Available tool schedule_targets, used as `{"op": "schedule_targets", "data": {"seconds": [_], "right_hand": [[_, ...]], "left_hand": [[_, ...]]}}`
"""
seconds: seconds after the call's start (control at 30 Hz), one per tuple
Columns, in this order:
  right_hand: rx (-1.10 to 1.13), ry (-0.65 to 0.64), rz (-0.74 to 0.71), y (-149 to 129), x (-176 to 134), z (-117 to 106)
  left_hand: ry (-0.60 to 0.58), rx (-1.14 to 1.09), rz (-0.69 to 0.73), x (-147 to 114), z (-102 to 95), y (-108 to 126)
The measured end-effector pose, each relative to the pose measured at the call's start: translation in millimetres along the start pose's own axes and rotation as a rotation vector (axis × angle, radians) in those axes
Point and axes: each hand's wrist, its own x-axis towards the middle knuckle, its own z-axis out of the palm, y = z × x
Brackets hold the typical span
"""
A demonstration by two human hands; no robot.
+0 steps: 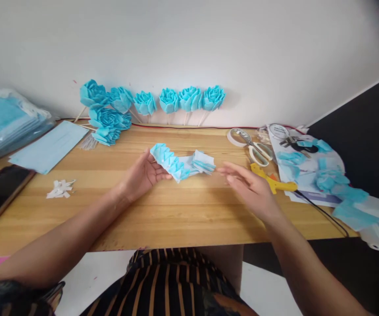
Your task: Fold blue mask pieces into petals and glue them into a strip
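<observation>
My left hand (143, 175) holds one end of a row of folded light-blue fabric petals (171, 162), its thumb at the upper edge and its fingers partly hidden beneath. The petals overlap in a zigzag row, and their white undersides show in places. Touching the row's right end is a small stack of white and blue fabric pieces (203, 161), just above the wooden table (183, 210) or lying on it. My right hand (248, 186) is just right of this stack, fingers stretched out and apart, with nothing visible in them.
Finished blue fabric flowers (169, 101) on sticks lean along the wall. To the right are tape (236, 137), scissors (255, 147), a yellow glue gun (277, 180) and blue scraps (332, 180). Packaged blue sheets (8, 127), white snippets (60, 188) and a phone (1, 195) lie left.
</observation>
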Motion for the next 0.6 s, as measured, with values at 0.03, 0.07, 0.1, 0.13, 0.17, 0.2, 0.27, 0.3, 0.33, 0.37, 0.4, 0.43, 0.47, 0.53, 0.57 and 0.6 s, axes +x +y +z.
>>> {"op": "schedule_targets", "data": {"seconds": [0.03,0.07,0.1,0.13,0.17,0.2,0.27,0.3,0.33,0.37,0.4,0.43,0.47,0.53,0.57,0.6], "right_hand": [[0.123,-0.063,-0.006,-9.5,12.3,11.3],[0.225,-0.118,-0.012,-17.9,25.0,22.8],[0.306,-0.155,-0.006,-24.7,37.5,34.2],[0.376,-0.192,-0.003,-29.5,49.3,45.0],[0.433,-0.225,0.009,-32.2,59.7,55.3],[0.469,-0.254,0.029,-32.9,68.3,64.7],[0.508,-0.253,0.056,-29.8,78.5,80.8],[0.509,-0.231,0.061,-27.3,80.0,87.0],[0.5,-0.206,0.054,-25.2,79.3,91.3],[0.482,-0.183,0.033,-24.1,77.2,93.2],[0.457,-0.162,0.002,-24.3,74.5,92.2],[0.422,-0.138,-0.037,-25.7,72.1,87.8],[0.376,-0.104,-0.083,-27.8,70.9,79.5],[0.225,0.007,-0.166,-31.3,73.9,51.1],[0.102,0.072,-0.211,-30.9,78.2,31.7],[-0.057,0.132,-0.244,-28.3,83.8,9.7]], "left_hand": [[-0.013,0.002,-0.004,0.0,-0.1,-0.5],[-0.025,0.006,-0.006,0.1,-0.5,-1.0],[-0.034,0.01,-0.005,0.1,-1.0,-1.4],[-0.044,0.015,-0.002,0.2,-1.7,-1.9],[-0.054,0.02,0.005,0.3,-2.7,-2.4],[-0.063,0.027,0.016,0.4,-3.9,-3.0],[-0.083,0.041,0.046,0.8,-6.6,-4.4],[-0.089,0.048,0.062,1.1,-8.1,-5.0],[-0.093,0.052,0.075,1.3,-9.4,-5.5],[-0.092,0.053,0.081,1.6,-10.6,-5.8],[-0.084,0.049,0.08,1.9,-11.5,-5.9],[-0.072,0.042,0.074,2.1,-12.1,-5.8],[-0.059,0.035,0.064,2.3,-12.3,-5.5],[-0.032,0.02,0.049,2.6,-11.7,-4.5],[-0.02,0.013,0.044,2.6,-11.2,-3.8],[-0.01,0.006,0.04,2.6,-10.5,-3.3]]}}
